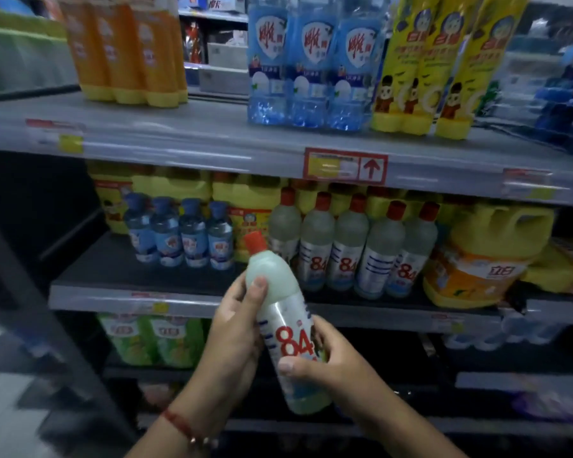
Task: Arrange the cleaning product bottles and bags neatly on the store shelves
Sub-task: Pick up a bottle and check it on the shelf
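A white bottle with a red cap and a red "84" label [280,312] is tilted in front of the middle shelf, cap up and to the left. My left hand [237,322] wraps its upper body from the left, thumb on the shoulder. My right hand [325,358] grips its lower part from the right. A row of several matching 84 bottles [348,246] stands upright on the dark middle shelf [119,285], just behind the held bottle. Small blue-capped bottles [179,233] stand to their left.
The top shelf [192,140] carries orange bottles [126,51], blue bottles [306,64] and yellow bottles [437,67]. Yellow jugs [487,256] sit at the right of the middle shelf and behind both rows. Green bags [153,338] lie on the shelf below.
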Demonstrator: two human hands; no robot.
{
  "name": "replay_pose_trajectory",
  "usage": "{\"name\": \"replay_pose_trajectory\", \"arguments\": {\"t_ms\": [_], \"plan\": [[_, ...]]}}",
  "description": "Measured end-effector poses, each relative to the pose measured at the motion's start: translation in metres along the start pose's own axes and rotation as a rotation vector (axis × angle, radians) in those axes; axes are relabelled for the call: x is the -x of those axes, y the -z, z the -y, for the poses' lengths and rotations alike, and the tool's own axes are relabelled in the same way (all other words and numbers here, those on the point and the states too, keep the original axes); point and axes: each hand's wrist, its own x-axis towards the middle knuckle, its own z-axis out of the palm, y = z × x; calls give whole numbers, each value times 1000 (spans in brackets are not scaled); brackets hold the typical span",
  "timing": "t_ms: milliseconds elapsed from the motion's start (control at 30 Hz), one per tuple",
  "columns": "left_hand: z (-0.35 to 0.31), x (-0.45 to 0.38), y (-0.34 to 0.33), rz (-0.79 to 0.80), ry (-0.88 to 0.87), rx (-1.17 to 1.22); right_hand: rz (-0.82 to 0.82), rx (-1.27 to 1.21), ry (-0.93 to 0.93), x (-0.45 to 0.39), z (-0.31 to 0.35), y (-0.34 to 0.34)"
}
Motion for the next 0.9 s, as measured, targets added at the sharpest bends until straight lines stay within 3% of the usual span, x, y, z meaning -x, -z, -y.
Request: {"name": "replay_pose_trajectory", "arguments": {"t_ms": [167, 333, 500, 633, 767, 900], "plan": [[21, 9, 3, -59, 383, 298, -327, 448, -2, 14, -27, -21], [39, 10, 11, -68, 434, 344, -400, 657, -16, 29, -28, -34], [49, 12, 17, -35, 440, 297, -372, 636, -110, 36, -27, -31], [53, 12, 21, 53, 359, 104, -330, 395, -191, 38, -31, -13], [53, 12, 19, 249, 98, -218, -190, -193, -253, 43, -44, 3], [50, 19, -3, 280, -35, -561, -40, -713, -261, 51, -59, 20]]}}
